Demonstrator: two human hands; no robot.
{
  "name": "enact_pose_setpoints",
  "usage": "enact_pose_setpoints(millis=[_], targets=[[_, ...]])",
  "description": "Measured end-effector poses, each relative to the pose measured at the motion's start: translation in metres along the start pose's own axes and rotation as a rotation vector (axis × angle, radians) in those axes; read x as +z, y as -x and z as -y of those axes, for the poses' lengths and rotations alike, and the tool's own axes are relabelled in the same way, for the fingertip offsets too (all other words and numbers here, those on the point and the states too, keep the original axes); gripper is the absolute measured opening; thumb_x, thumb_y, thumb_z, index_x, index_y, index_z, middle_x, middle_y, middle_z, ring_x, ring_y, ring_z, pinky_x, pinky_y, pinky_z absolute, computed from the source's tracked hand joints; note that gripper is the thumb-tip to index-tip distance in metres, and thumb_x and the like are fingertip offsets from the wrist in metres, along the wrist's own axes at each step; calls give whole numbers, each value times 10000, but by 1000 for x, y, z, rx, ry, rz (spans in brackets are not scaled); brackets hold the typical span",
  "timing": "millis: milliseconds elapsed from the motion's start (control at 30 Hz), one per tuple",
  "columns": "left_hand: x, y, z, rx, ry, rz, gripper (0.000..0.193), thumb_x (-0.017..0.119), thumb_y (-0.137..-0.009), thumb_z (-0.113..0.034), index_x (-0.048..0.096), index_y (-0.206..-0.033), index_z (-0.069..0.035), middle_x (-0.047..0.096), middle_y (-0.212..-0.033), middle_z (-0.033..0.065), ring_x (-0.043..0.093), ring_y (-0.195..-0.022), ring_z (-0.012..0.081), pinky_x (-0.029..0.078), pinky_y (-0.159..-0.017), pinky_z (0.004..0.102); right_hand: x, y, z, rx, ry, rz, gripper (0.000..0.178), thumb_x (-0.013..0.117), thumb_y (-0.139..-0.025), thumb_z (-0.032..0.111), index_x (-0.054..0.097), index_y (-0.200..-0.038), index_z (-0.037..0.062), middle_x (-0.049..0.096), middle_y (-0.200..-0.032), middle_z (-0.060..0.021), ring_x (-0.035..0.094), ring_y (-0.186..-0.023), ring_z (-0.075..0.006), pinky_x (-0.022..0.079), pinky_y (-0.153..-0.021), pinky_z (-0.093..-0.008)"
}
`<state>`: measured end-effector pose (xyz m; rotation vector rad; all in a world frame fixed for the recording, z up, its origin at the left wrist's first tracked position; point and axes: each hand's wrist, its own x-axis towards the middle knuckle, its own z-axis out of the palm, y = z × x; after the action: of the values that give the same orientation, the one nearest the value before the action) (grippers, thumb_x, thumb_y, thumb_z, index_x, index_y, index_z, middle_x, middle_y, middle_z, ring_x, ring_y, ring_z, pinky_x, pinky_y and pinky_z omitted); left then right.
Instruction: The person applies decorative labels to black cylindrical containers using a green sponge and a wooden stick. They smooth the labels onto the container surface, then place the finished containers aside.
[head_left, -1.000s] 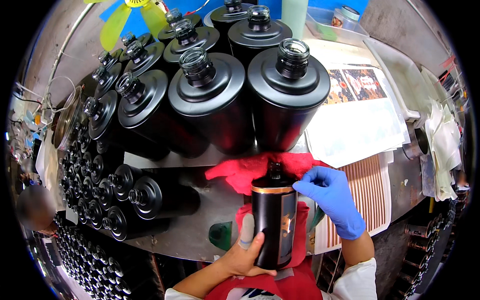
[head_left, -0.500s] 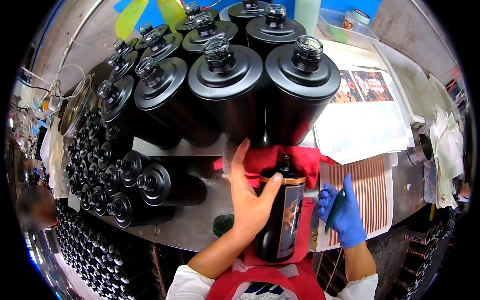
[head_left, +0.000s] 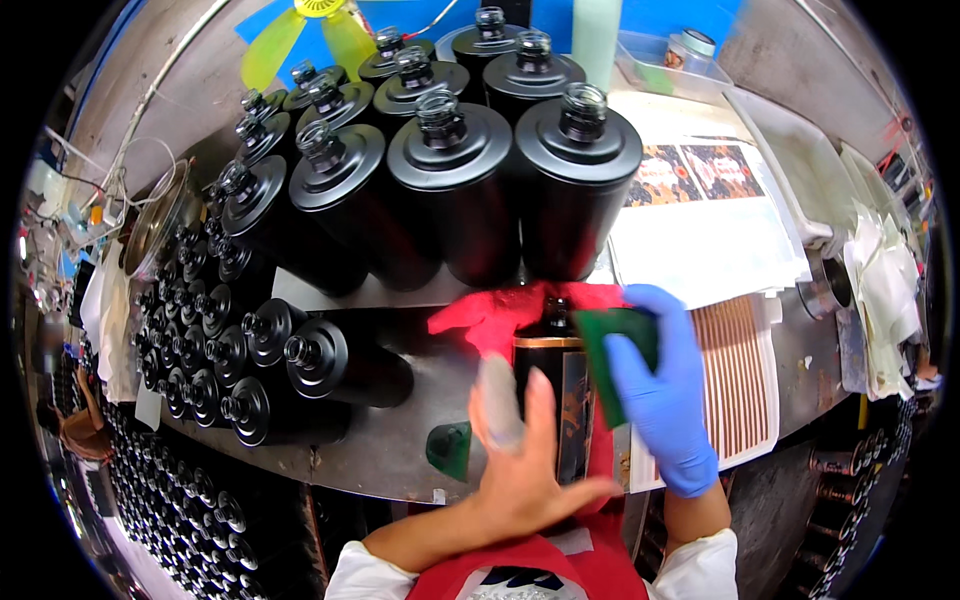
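A black bottle (head_left: 535,360) with a gold band and a patterned dark label lies on its back end toward me, neck pointing away, on a red cloth (head_left: 480,312). My left hand (head_left: 522,482) is bare, with a greyish wrap on one finger. Its fingers are spread over the bottle's left side, slightly blurred; contact with the bottle is unclear. My right hand (head_left: 665,400), in a blue glove, grips a flat dark green scraper (head_left: 617,365) upright along the bottle's right side. A second green piece (head_left: 448,450) lies on the metal table, left of my left hand.
Large black bottles (head_left: 445,160) stand in rows behind the cloth. Smaller-looking black bottles (head_left: 340,360) crowd the left. On the right lie printed sheets (head_left: 705,245), a brown-striped sheet (head_left: 740,370) and a pale tray (head_left: 790,150). A yellow-green fan (head_left: 272,50) is at the back.
My left hand has come off the bottle's shoulder and moved nearer to me, fingers spreading. My right hand has moved up and left, bringing the green scraper flat-side out beside the bottle.
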<state>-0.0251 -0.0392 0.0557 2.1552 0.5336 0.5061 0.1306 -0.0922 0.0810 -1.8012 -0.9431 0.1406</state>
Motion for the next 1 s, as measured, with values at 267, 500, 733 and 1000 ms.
enact_pose_setpoints(millis=[267,500,733,1000], targets=[[7,31,44,270,-13,167,1229,825,-630,-329,-44,-1388,98,160,-1366,412,166,-1288,553,199,-1015,603,8,17,-10,290,-127,39,287,556,-861,97,488,-1134,37,573,-1001,-128,593,-867,-212,478,-765,-313],[-11,42,44,49,-258,242,1269,739,-614,-582,-15,-1321,154,321,-1349,311,270,-1284,460,36,-1020,627,-9,28,-46,276,-200,-67,293,563,-855,69,487,-1136,33,573,-1003,-113,581,-884,-165,482,-749,-301],[22,38,17,389,-615,138,485,576,-838,-335,518,-1272,-126,492,-1283,154,444,-1210,337,267,-956,617,11,4,-9,80,-93,56,268,574,-857,111,508,-1106,37,585,-998,-159,611,-862,-253,479,-761,-337],[2,68,55,212,-94,97,1198,748,-674,-503,0,-1396,91,152,-1368,395,209,-1277,549,77,-1024,635,-2,24,-39,286,-261,-45,276,571,-860,86,503,-1120,22,586,-975,-124,590,-887,-209,475,-774,-314]])
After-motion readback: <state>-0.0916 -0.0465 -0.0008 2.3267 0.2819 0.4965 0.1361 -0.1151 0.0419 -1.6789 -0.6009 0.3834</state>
